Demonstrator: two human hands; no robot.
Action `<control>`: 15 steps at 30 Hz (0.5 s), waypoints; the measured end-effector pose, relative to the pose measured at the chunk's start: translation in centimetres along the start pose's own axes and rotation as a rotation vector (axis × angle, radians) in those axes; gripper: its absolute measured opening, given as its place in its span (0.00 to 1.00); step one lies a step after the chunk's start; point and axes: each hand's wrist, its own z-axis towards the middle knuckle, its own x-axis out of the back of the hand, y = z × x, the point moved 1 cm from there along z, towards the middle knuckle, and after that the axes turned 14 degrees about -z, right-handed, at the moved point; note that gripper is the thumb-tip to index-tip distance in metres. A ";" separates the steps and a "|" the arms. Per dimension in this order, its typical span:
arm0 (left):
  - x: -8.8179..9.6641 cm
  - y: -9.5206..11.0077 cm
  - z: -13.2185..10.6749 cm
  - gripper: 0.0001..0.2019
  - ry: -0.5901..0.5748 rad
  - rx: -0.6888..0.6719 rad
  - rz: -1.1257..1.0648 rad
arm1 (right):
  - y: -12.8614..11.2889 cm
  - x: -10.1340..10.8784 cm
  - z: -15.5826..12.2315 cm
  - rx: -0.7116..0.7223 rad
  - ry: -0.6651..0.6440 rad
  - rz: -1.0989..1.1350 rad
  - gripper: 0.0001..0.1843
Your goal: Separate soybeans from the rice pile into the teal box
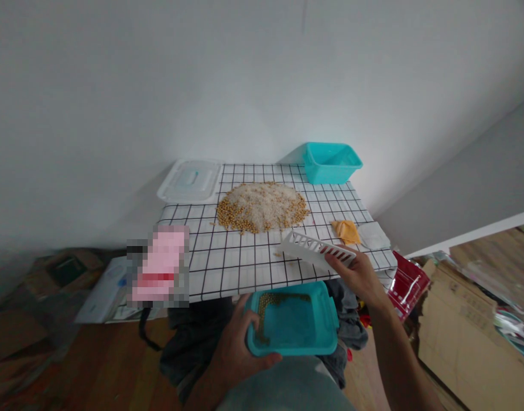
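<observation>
Right hand (353,273) on rack (305,252); packet (408,285) illegible

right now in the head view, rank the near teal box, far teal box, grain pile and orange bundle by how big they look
1. near teal box
2. grain pile
3. far teal box
4. orange bundle

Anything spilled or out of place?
The mound of beans and pale grains lies loose on the checked cloth, outside any container; tan bits sit apart from it, beside the slotted white tray. Spilled or poured, I can't tell.
</observation>
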 end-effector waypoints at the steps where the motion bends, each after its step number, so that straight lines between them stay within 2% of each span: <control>1: 0.1 -0.1 -0.1 0.28 0.004 0.003 0.000 | -0.2 -0.1 0.0 0.006 -0.015 0.005 0.16; 15: 1.6 -0.2 -1.4 0.27 0.072 0.086 0.031 | -2.7 -3.3 0.4 0.100 -0.176 0.067 0.14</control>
